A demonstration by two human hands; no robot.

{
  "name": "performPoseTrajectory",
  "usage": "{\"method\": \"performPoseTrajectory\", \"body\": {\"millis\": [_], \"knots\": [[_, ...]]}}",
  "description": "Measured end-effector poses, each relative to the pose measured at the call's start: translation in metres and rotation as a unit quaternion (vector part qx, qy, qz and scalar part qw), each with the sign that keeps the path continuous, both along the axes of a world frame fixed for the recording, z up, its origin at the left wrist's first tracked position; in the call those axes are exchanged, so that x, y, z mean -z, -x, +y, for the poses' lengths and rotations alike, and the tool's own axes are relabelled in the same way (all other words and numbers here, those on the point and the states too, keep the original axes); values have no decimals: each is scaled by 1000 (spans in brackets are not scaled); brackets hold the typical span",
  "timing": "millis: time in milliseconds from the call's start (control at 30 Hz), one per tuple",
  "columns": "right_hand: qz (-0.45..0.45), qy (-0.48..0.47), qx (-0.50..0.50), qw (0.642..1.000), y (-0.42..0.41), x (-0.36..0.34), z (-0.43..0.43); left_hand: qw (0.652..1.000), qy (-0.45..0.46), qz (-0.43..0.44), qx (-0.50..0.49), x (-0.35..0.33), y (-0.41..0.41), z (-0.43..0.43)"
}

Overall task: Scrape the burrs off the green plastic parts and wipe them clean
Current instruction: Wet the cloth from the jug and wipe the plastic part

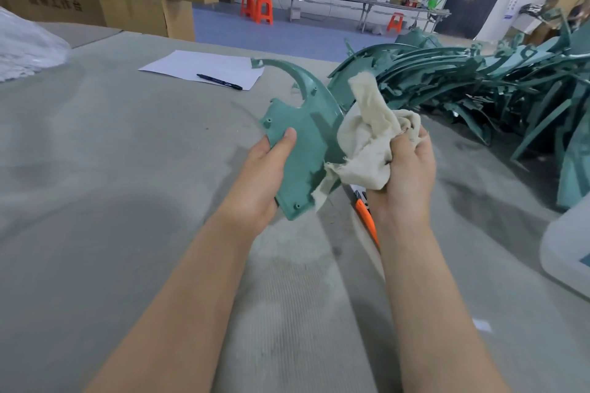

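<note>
Gripping green part (303, 137) left, cloth (367, 137) right

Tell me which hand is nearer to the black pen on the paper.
Left. The left hand, holding the green part, lies below the pen. The right hand, gripping the cloth, is further right.

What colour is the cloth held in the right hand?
The cloth is off-white, a cream tone, plain without pattern. The head view shows it best.
</note>
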State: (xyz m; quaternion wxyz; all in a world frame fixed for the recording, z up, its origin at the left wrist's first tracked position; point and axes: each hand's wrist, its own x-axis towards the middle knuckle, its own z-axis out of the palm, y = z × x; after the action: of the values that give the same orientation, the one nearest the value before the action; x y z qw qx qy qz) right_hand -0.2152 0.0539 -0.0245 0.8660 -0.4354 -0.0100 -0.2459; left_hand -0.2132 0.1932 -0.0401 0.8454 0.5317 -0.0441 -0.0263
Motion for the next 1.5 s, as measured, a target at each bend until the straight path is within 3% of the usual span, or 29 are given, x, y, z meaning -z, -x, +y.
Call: {"method": "performPoseTrajectory", "body": {"millis": [167,367,533,700,800,933,1067,1200,1367,1500], "knots": [[2,53,-18,998,3,0,11,999,10,36,4,1,0,-4],[4,308,109,945,5,13,32,1000,-4,-6,21,2,-1,-9],[23,255,200,946,-3,15,16,996,-87,-21,-21,6,0,-9],[7,267,128,955,5,11,21,993,-104,-36,-49,7,0,-13],[-27,381,55,922,10,14,33,990,-119,-48,-62,7,0,-12],[-106,528,46,842,5,21,37,985,-130,-83,-72,6,1,-10],[-87,528,74,841,-2,27,31,981,-141,-107,-74,4,3,-13],[-1,536,86,840,-6,28,25,984,-126,-107,-59,3,4,-16],[-60,611,41,788,6,39,55,999,25,-3,-43,0,-3,1],[-69,603,68,792,0,38,53,996,77,23,-31,-4,-2,3]]}}
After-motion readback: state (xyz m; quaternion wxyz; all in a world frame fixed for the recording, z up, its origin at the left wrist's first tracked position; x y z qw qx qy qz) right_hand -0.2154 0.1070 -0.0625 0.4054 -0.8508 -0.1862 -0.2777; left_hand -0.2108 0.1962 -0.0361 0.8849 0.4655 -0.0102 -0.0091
